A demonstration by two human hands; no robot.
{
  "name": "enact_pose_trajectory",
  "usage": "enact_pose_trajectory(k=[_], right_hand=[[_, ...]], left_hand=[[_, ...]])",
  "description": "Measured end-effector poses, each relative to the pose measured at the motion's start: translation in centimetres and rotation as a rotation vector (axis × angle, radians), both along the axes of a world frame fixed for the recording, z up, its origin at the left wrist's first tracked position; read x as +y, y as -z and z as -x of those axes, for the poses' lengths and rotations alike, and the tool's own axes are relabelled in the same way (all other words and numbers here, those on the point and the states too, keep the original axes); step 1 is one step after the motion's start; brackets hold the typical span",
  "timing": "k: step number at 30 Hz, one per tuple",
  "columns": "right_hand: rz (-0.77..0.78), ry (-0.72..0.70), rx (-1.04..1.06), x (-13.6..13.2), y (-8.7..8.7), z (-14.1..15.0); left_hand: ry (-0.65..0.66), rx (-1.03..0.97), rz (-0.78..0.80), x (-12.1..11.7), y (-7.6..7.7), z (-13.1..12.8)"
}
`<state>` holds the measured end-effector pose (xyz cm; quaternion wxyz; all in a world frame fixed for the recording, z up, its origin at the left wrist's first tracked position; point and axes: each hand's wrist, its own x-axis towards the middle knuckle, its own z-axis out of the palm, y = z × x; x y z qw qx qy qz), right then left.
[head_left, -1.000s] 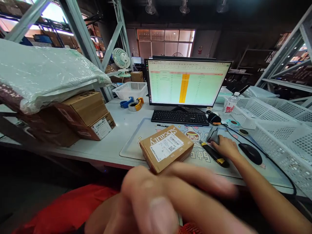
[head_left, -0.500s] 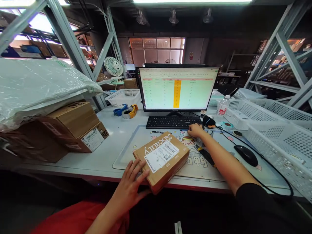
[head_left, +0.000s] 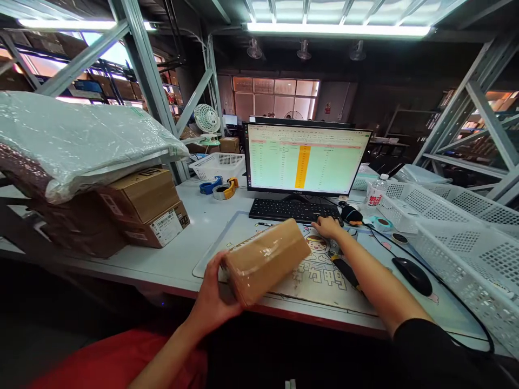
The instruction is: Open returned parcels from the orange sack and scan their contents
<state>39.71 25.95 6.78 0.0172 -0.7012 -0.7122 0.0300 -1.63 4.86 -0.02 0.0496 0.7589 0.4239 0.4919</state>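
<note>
Brown cardboard parcel (head_left: 265, 262), wrapped in clear tape, is being held tilted by the left hand (head_left: 213, 287), fingers spreading around its end, over the printed desk mat (head_left: 320, 286) on the white counter (head_left: 174, 265). The right hand (head_left: 327, 228) is resting loosely curled, holding nothing, just beside the black keyboard (head_left: 294, 210).

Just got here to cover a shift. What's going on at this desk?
A person holds a taped cardboard box in their left hand, over the desk mat. Their right hand is at the right end of the keyboard. The monitor shows a spreadsheet with an orange column. White plastic baskets stand to the right, and more cardboard boxes sit to the left.
</note>
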Motion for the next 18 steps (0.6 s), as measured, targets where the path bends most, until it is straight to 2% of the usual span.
enact_pose_trajectory(k=[2, 6, 11, 13, 15, 18], right_hand=[[0.014, 0.007, 0.012, -0.6, -0.2, -0.1], [-0.024, -0.005, 0.050, -3.2, -0.7, 0.9], [-0.029, -0.114, 0.047, -10.2, 0.2, 1.6], [-0.047, -0.156, 0.034, -11.8, 0.4, 1.0], [-0.074, -0.169, 0.031, -11.7, 0.3, 0.3], [-0.094, -0.145, 0.036, -8.7, 0.2, -0.2]], left_hand=[[-0.040, -0.181, 0.148, 0.8, 0.2, 0.0], [-0.011, -0.445, 0.318, 2.2, 1.2, -0.2], [-0.072, -0.419, 0.406, 3.0, 1.9, -0.6], [-0.051, -0.423, 0.399, 3.1, 1.8, -0.9], [-0.034, -0.426, 0.382, 3.3, 1.8, -1.1], [-0.021, -0.412, 0.378, 3.5, 2.0, -1.4]])
